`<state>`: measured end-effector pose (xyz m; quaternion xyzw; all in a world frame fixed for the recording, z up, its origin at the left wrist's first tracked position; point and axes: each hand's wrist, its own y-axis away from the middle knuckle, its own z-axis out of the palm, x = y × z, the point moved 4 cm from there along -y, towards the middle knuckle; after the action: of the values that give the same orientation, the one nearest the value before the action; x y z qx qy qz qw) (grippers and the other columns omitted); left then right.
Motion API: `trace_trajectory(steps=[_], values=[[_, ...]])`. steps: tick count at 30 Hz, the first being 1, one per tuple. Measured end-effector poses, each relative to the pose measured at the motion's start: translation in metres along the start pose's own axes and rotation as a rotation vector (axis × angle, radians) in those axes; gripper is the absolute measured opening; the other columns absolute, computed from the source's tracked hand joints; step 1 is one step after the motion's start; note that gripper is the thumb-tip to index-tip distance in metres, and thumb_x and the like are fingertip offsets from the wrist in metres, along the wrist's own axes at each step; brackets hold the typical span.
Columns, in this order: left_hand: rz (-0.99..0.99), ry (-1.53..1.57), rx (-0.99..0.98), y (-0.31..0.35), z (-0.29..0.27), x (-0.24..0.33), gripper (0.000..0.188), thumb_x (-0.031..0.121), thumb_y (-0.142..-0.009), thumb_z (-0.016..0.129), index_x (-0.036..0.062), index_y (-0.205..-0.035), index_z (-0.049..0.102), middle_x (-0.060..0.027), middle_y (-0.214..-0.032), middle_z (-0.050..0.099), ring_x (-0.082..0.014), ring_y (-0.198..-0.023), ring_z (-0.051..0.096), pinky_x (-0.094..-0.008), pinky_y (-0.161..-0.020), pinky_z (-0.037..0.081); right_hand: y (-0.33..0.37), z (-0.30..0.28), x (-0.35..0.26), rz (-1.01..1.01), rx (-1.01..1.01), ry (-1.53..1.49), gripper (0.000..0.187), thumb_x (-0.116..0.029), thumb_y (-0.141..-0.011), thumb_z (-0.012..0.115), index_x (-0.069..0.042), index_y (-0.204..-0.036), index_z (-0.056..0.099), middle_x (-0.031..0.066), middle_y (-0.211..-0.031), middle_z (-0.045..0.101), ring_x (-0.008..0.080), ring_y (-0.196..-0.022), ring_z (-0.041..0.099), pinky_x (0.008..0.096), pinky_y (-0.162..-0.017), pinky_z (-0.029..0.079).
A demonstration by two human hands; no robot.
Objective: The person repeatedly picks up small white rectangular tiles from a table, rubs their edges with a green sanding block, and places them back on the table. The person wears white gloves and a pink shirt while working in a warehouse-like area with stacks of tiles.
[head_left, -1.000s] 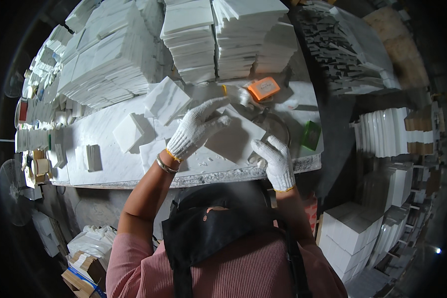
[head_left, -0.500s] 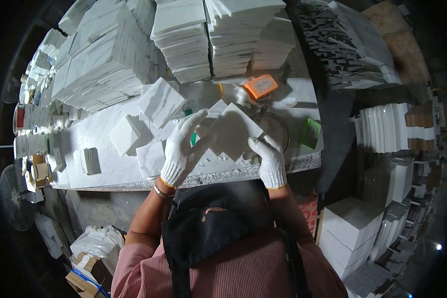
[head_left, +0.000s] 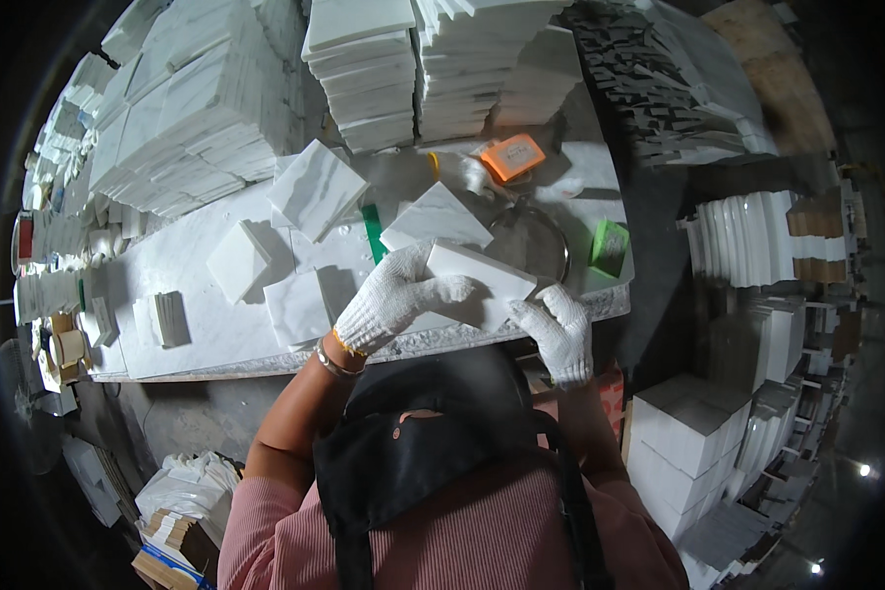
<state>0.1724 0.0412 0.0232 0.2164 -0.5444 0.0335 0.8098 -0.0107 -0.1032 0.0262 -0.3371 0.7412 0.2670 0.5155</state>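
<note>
Both my hands wear white knit gloves and grip a white marble tile (head_left: 484,285), tipped so that its far edge faces up. My left hand (head_left: 399,298) is closed on its left side, thumb across the near face. At the right corner, my right hand (head_left: 559,332) pinches the tile with bent fingers. Just beyond it a grey-veined marble tile (head_left: 438,218) lies on the bench, beside a green strip (head_left: 373,234). A round metal ring or disc (head_left: 529,246), partly hidden by the tiles, lies to the right.
More tiles (head_left: 320,192) lie on the marble-topped bench (head_left: 192,339) to the left. Tall tile stacks (head_left: 364,84) line its back. An orange block (head_left: 512,157) and a green block (head_left: 609,248) sit at the right. White boxes (head_left: 693,433) are piled on the floor.
The held tile has come nearer and tipped up, uncovering the veined tile behind it. My left hand has turned inward over the held tile, and my right hand has moved slightly right and nearer.
</note>
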Motion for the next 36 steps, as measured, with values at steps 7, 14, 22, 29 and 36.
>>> trace_trajectory(steps=[7, 14, 22, 29, 36], values=[[0.019, 0.146, 0.121, -0.002, 0.015, -0.012, 0.039, 0.023, -0.092, 0.075, -0.0018, -0.121, 0.066, -0.0066, -0.109, 0.072, -0.0139, -0.100, 0.066, -0.0300, -0.090, 0.051, -0.011, -0.051, -0.006, 0.071, 0.113, 0.110, 0.026, -0.019, -0.095, 0.071, -0.003, -0.115, 0.068, 0.0071, -0.094, 0.070, 0.0134, -0.084, 0.064, 0.0296, -0.074, 0.052], [0.020, 0.161, 0.272, 0.000, 0.029, -0.017, 0.039, 0.019, -0.093, 0.073, -0.0027, -0.124, 0.063, -0.0084, -0.112, 0.072, -0.0162, -0.101, 0.066, -0.0312, -0.091, 0.051, -0.019, -0.068, 0.051, 0.099, -0.095, 0.838, 0.030, -0.028, -0.083, 0.072, -0.009, -0.106, 0.071, 0.0132, -0.098, 0.073, 0.0336, -0.090, 0.071, 0.0413, -0.078, 0.056], [-0.054, 0.235, 0.407, 0.006, 0.053, -0.029, 0.036, 0.015, -0.095, 0.068, -0.0039, -0.125, 0.061, -0.0118, -0.111, 0.072, -0.0173, -0.097, 0.067, -0.0312, -0.087, 0.053, -0.036, -0.055, 0.067, 0.063, -0.284, 0.883, 0.029, -0.043, -0.088, 0.069, -0.018, -0.101, 0.065, 0.0062, -0.092, 0.073, 0.0302, -0.085, 0.071, 0.0425, -0.072, 0.055], [-0.057, 0.235, 0.486, 0.013, 0.071, -0.030, 0.032, 0.017, -0.095, 0.069, -0.0032, -0.120, 0.064, -0.0080, -0.106, 0.072, -0.0135, -0.093, 0.066, -0.0283, -0.083, 0.053, -0.041, -0.065, 0.081, -0.045, -0.302, 0.797, 0.018, -0.038, -0.089, 0.066, -0.021, -0.095, 0.070, 0.0062, -0.086, 0.072, 0.0307, -0.082, 0.070, 0.0405, -0.070, 0.055], [-0.077, 0.279, 0.530, 0.017, 0.080, -0.054, 0.033, 0.019, -0.095, 0.069, -0.0014, -0.120, 0.064, -0.0065, -0.105, 0.071, -0.0126, -0.091, 0.065, -0.0269, -0.080, 0.051, -0.048, -0.075, 0.076, -0.152, -0.343, 0.829, 0.004, -0.023, -0.087, 0.068, -0.020, -0.090, 0.068, 0.0076, -0.090, 0.071, 0.0340, -0.082, 0.069, 0.0449, -0.068, 0.054]])
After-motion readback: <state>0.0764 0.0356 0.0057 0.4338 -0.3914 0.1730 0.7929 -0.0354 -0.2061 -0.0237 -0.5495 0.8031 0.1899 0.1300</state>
